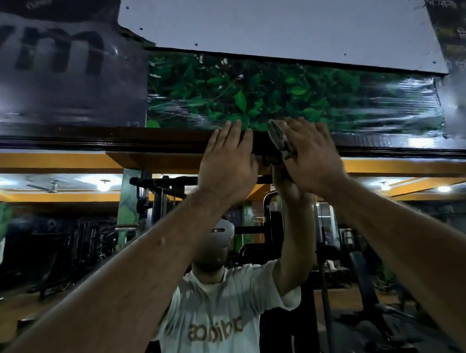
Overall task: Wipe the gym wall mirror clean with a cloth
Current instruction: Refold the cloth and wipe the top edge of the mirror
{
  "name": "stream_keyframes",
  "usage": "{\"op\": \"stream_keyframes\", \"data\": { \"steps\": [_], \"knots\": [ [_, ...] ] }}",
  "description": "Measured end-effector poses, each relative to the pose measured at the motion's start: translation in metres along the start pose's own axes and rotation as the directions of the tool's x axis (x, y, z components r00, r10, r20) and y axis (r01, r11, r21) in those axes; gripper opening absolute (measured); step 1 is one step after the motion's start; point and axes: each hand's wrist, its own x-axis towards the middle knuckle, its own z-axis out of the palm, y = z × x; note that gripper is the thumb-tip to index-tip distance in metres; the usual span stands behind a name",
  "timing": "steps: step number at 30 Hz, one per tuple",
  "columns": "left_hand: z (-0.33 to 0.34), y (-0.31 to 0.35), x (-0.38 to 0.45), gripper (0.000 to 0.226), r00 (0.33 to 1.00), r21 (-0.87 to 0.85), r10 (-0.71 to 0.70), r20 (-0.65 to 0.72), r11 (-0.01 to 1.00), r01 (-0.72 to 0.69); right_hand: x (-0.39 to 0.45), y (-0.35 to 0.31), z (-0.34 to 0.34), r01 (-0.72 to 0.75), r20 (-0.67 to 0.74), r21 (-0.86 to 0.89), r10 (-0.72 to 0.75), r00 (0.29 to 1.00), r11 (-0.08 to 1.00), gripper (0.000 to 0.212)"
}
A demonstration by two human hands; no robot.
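Hands reach up to the dark top frame (168,138) of the mirror (64,229): left hand (226,163) flat, fingers straight, against the frame; just right, right hand (312,157) presses a grey cloth (279,140) there, fingers spread.

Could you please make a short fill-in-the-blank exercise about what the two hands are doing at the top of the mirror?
1. The cloth is under the ____ hand.
2. The left hand lies flat with its fingers ____.
3. Both hands reach up to the dark ____ edge of the mirror frame.
4. Above the frame, the panel behind the fingertips shows green ____.

Missing words: right; straight; top; leaves
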Motion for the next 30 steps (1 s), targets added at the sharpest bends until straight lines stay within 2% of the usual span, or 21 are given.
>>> {"op": "stream_keyframes", "data": {
  "steps": [4,7,9,10,14,15,17,20,25,30],
  "knots": [
    [0.014,0.017,0.009,0.06,1.0,0.037,-0.002,-0.019,0.999,0.003,-0.002,0.014,0.0,-0.163,-0.086,-0.03,0.16,0.983,0.986,0.068],
    [0.017,0.033,0.022,0.053,0.999,-0.008,-0.015,-0.048,1.0,0.015,-0.009,0.018,0.004,-0.057,-0.088,0.004,0.057,0.994,0.998,0.065],
    [0.02,0.046,0.028,0.05,0.999,-0.032,0.004,-0.044,0.999,-0.006,-0.014,0.041,-0.001,0.031,-0.067,0.0,-0.031,0.997,1.0,0.064],
    [0.022,0.051,0.031,0.049,0.999,-0.039,0.026,-0.041,0.999,-0.028,-0.015,0.056,-0.005,0.024,-0.06,-0.017,-0.025,0.998,1.0,0.065],
    [0.03,0.069,0.038,0.049,0.997,-0.015,0.059,-0.04,0.998,-0.06,-0.009,0.077,-0.013,-0.208,-0.114,0.002,0.207,0.972,0.978,0.059],
    [0.032,0.074,0.04,0.049,0.998,-0.013,0.049,-0.04,0.999,-0.049,-0.01,0.074,-0.01,-0.203,-0.129,0.013,0.203,0.971,0.979,0.059],
    [0.035,0.083,0.044,0.047,0.999,-0.02,0.029,-0.036,0.999,-0.03,-0.018,0.07,-0.005,-0.102,-0.139,0.046,0.107,0.984,0.994,0.061],
    [0.039,0.096,0.049,0.045,0.998,-0.014,0.049,-0.047,0.999,-0.05,-0.032,0.095,-0.011,0.011,-0.094,0.084,-0.003,0.996,0.996,0.065],
    [0.046,0.116,0.055,0.044,0.995,-0.009,0.073,-0.065,0.997,-0.074,-0.029,0.134,-0.019,-0.158,-0.102,0.024,0.159,0.982,0.987,0.074],
    [0.058,0.156,0.067,0.046,0.994,-0.025,0.106,-0.037,0.994,-0.107,-0.038,0.144,-0.018,0.022,-0.089,0.076,-0.016,0.996,0.997,0.072]
  ]
}}
